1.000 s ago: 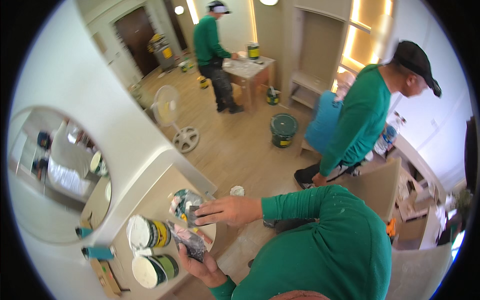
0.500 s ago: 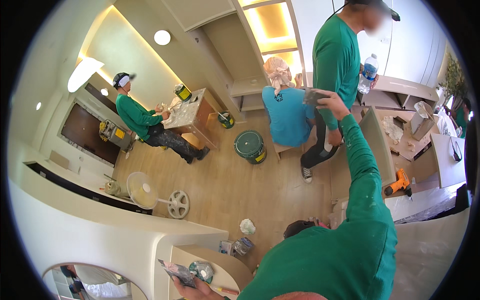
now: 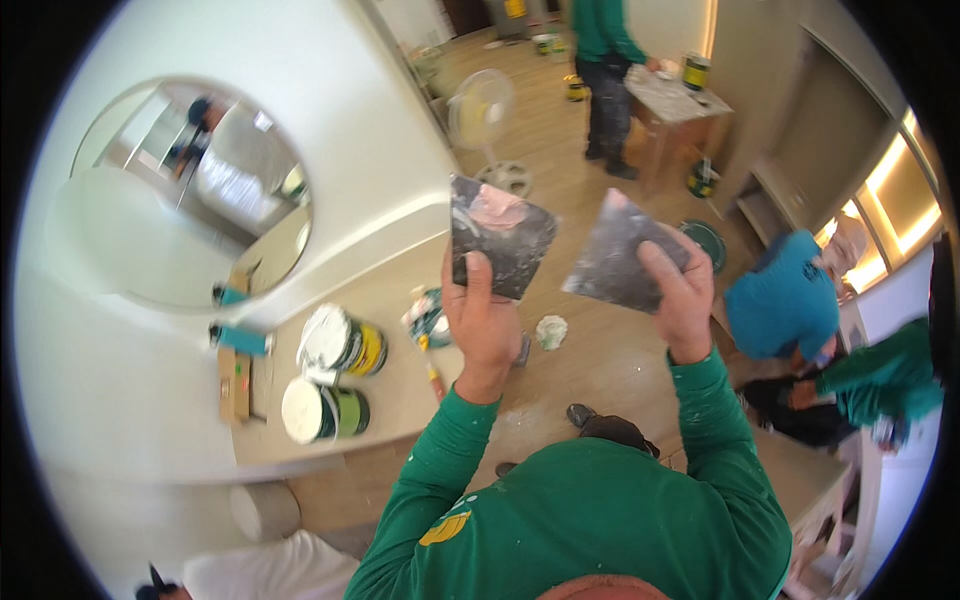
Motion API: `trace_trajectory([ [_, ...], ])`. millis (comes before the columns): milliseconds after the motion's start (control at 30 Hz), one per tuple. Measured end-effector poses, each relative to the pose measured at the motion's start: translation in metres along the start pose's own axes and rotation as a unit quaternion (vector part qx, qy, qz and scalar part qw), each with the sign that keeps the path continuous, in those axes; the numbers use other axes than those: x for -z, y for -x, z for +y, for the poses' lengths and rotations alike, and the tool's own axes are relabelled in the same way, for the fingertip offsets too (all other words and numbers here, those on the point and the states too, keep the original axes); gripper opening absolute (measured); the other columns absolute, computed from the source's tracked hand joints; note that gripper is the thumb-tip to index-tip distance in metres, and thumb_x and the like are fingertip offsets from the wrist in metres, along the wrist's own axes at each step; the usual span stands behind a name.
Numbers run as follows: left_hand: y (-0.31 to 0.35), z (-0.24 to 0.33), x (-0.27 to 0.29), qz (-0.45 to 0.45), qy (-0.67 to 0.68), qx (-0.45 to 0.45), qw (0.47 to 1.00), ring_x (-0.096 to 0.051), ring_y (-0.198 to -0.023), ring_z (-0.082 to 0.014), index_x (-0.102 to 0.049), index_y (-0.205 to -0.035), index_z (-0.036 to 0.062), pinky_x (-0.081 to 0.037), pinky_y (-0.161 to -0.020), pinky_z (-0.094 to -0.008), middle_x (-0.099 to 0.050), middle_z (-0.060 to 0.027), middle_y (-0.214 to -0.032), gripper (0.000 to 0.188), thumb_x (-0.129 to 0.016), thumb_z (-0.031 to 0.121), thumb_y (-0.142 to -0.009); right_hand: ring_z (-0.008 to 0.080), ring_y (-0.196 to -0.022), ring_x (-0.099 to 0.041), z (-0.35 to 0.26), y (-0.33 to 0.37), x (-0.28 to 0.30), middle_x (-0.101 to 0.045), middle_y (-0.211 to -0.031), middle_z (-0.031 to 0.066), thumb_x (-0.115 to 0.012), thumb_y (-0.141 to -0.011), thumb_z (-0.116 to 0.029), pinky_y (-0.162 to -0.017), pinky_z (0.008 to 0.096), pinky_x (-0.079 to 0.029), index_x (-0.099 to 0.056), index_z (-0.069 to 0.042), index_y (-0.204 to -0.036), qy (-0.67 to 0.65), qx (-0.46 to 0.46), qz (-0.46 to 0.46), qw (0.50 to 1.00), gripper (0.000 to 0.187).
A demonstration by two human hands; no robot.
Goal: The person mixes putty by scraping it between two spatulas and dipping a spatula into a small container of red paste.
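My left hand [image 3: 484, 335] is closed around a dark, flat putty scraper [image 3: 505, 262], its thumb on the face. A pink smear of putty [image 3: 497, 208] lies on this scraper's upper part. My right hand [image 3: 685, 292] grips a second dark putty scraper [image 3: 612, 262], with a little pink on its top corner. Both scrapers are raised in front of me, close together but apart. Below and left of my left hand, a tool with a red and yellow handle [image 3: 435, 378] lies on the counter beside a crumpled plastic bag [image 3: 426, 318].
Two lidded buckets [image 3: 372, 350] stand on the curved counter [image 3: 290, 455], under a round mirror [image 3: 255, 255]. A standing fan [image 3: 483, 108] is beyond. One person stands at a table [image 3: 668, 100]; a person in a blue shirt [image 3: 785, 298] and another in green [image 3: 890, 375] are at right.
My view has swung left toward the mirror and counter. My right hand has come down from its raised reach, bringing its scraper near the left one. Both hands keep their scrapers.
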State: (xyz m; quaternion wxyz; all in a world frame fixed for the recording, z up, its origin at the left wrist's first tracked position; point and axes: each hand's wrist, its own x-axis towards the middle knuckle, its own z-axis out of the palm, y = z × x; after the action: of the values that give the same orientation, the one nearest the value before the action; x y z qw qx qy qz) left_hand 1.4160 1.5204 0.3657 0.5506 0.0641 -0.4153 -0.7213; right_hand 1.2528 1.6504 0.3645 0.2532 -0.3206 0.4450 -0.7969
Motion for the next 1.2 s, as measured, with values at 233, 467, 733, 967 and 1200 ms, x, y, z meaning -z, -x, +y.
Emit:
trace_trajectory([
  [233,0.051,0.112,0.095,0.127,-0.189,-0.14,0.964,-0.057,-0.115,-0.0155,-0.042,-0.144,-0.0098,-0.045,-0.099,-0.0291,-0.062,-0.0113,-0.128,0.045,-0.049,0.014,-0.106,0.0088,-0.08,-0.062,0.068,0.029,-0.186,-0.07,-0.096,0.0045,-0.067,-0.095,-0.014,-0.073,0.024,-0.051,-0.067,0.006,-0.109,-0.041,-0.105,-0.191,0.975,0.024],
  [467,0.17,0.264,0.183,0.184,-0.47,-0.054,0.861,-0.058,-0.084,-0.0125,-0.054,-0.135,-0.0088,-0.048,-0.079,-0.0272,-0.071,-0.0135,-0.097,0.041,-0.051,0.019,-0.105,0.0116,-0.079,-0.065,0.116,0.123,-0.333,-0.07,-0.094,0.0069,-0.065,-0.096,-0.011,-0.069,0.025,-0.052,-0.066,0.006,-0.11,-0.127,-0.187,-0.3,0.927,0.022],
  [733,0.295,0.369,0.263,0.477,-0.25,-0.139,0.831,-0.067,-0.095,-0.0191,-0.056,-0.13,-0.0088,-0.053,-0.087,-0.0338,-0.07,-0.015,-0.113,0.039,-0.054,0.019,-0.103,0.0197,-0.083,-0.071,0.106,0.232,-0.458,-0.07,-0.109,0.015,-0.054,-0.101,-0.007,-0.06,0.03,-0.058,-0.057,0.006,-0.128,-0.182,-0.167,-0.408,0.879,0.031],
  [967,0.307,0.427,0.295,0.449,0.01,-0.207,0.869,-0.066,-0.106,-0.0202,-0.052,-0.132,-0.0053,-0.054,-0.094,-0.0353,-0.065,-0.0125,-0.119,0.036,-0.056,0.011,-0.1,0.0381,-0.116,-0.062,0.155,0.304,-0.526,-0.059,-0.134,0.0214,-0.057,-0.077,0.02,-0.097,0.0417,-0.052,-0.054,-0.005,-0.139,-0.028,0.331,-0.619,0.711,0.067],
  [1200,0.286,0.469,0.345,0.463,-0.138,-0.302,0.822,-0.065,-0.104,-0.017,-0.05,-0.135,-0.0085,-0.053,-0.094,-0.0318,-0.066,-0.012,-0.119,0.04,-0.058,0.013,-0.102,0.0374,-0.12,-0.058,0.199,0.267,-0.588,-0.059,-0.135,0.0191,-0.055,-0.079,0.013,-0.104,0.044,-0.046,-0.055,-0.005,-0.139,0.161,0.328,-0.669,0.647,0.063],
])
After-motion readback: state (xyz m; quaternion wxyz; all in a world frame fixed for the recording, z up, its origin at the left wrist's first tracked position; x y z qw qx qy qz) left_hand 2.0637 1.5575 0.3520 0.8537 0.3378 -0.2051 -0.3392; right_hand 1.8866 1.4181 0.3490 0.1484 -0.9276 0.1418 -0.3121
